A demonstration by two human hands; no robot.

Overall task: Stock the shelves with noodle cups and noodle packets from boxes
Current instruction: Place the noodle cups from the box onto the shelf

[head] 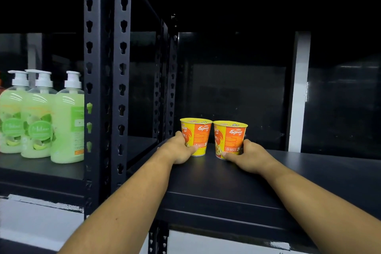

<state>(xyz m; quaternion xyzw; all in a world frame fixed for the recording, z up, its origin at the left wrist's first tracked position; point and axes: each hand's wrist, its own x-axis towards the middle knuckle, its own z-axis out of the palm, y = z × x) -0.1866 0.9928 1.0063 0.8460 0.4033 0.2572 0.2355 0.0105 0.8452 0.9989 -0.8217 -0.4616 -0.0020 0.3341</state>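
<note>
You are holding two noodle cups side by side on the black shelf (216, 183), toward its left end and well back from the front edge. The left noodle cup (201, 133) and the right noodle cup (233, 135) are both yellow and orange and are standing upright with their lids on. Their rims are sitting just beside each other; whether they are touching cannot be told.

Your left hand (178, 151) is gripping the lower part of the left noodle cup. Its thumb (193, 147) is lying across the front and the other fingers are curling round the far left side. Your right hand (250, 155) is gripping the lower part of the right noodle cup in the mirrored way, thumb (226, 153) across the front near the base. Both forearms are reaching in over the shelf's front edge.

Just left of the cups, black slotted upright posts (107, 88) are dividing this bay from the next one. There, green pump bottles (39, 121) are standing close together on the neighbouring shelf (41, 170). A white post (299, 93) is showing behind the shelf on the right.
</note>
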